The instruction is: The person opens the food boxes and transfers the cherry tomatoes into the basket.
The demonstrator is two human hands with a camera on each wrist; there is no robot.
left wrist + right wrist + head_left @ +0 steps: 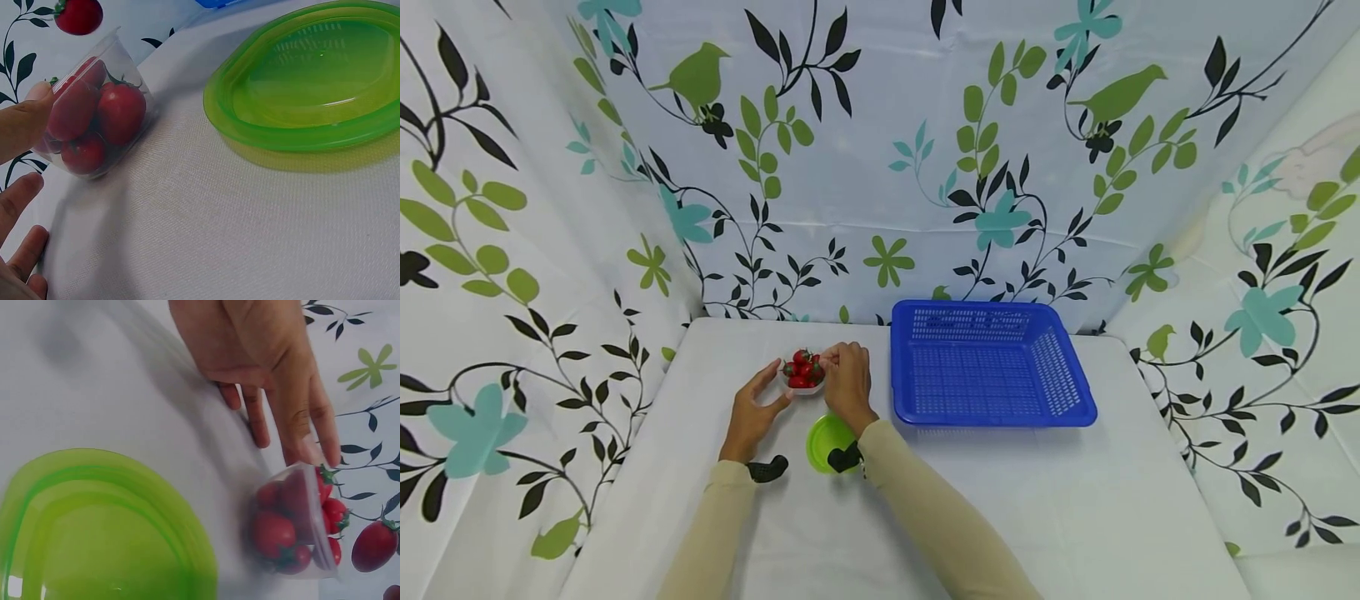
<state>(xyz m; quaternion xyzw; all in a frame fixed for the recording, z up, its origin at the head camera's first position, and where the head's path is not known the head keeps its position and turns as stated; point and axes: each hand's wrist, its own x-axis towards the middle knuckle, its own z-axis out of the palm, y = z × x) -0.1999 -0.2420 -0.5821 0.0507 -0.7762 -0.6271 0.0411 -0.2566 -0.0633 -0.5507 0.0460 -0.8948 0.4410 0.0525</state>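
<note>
Near the surface's (1075,500) far edge, I watch the left hand (748,421) spread against a tub (803,390), right hand (852,379) apparently pinching a tomato (374,545). A bump risks spillage.

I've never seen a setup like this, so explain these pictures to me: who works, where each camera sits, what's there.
There's no machine here, just a person's left hand and right hand, both bare. The wide picture comes from a camera on the head, looking forward and down. The other two come from cameras on the left and right wrists, likely the black pieces there, so things look close and tilted. On the white table are a clear container of red tomatoes, a green lid and a blue basket. The left hand holds the container's side; the right hand seems to pinch one tomato, which both wrist views show clear of the container.
</note>
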